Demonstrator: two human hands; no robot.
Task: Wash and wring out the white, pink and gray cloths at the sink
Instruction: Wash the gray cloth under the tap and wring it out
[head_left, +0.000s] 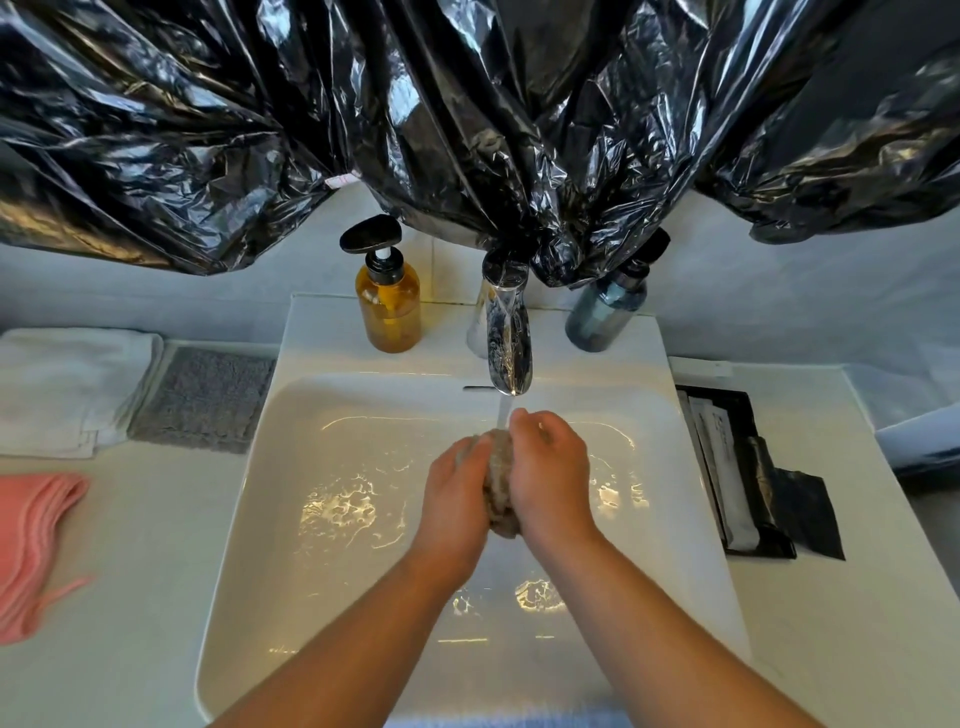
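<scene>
Black plastic sheeting (467, 104) over pale wall (779, 317), possibly tiled.

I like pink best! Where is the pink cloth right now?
In the head view, the pink cloth lies on the counter at the far left edge, left of the sink and nearer the person than the folded white cloth.

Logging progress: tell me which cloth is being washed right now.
The wadded gray cloth, gripped by the left hand and right hand under the faucet stream. The white cloth, pink cloth and flat gray cloth lie left of the sink.

Glossy sink (691, 467), terry gray cloth (501, 483)
</scene>
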